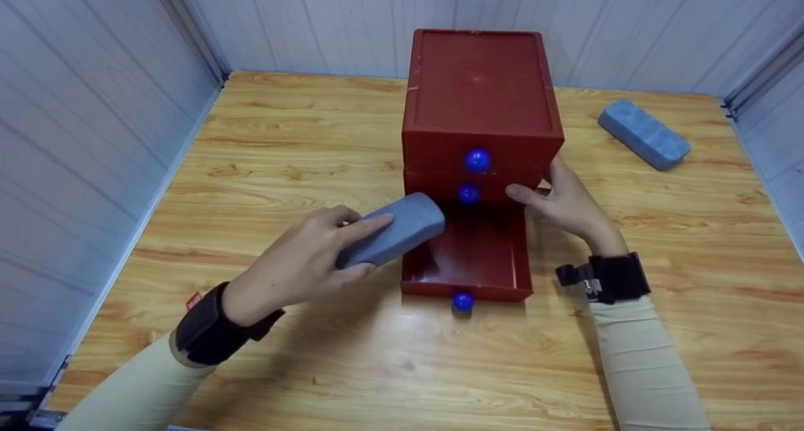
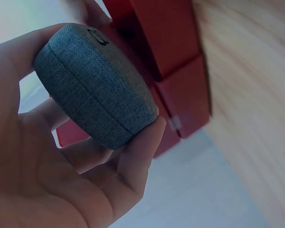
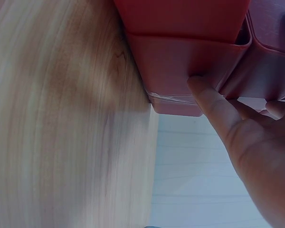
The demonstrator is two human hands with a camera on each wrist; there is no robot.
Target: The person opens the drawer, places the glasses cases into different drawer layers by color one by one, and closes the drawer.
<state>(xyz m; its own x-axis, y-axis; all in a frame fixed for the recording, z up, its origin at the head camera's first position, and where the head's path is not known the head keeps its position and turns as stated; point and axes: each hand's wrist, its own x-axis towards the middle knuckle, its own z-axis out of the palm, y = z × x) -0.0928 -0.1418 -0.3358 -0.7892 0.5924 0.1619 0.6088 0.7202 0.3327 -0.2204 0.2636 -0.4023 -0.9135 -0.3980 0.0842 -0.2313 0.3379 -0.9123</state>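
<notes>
My left hand [image 1: 308,255] grips a blue-grey fabric glasses case [image 1: 396,230], its near end between thumb and fingers. In the left wrist view the case [image 2: 97,85] shows woven cloth, a seam and a small dark mark. The case is held above the left edge of the pulled-out bottom drawer [image 1: 468,255], which has a blue knob. That drawer belongs to a red drawer cabinet [image 1: 483,85]. My right hand [image 1: 575,205] rests against the cabinet's right side, thumb at the front of the middle drawer; in the right wrist view an extended finger [image 3: 213,104] presses its side wall.
A second blue-grey case [image 1: 644,134] lies on the wooden table [image 1: 301,136] at the back right. The upper drawers are closed, with blue knobs [image 1: 477,161]. White panel walls [image 1: 314,22] enclose the back and sides.
</notes>
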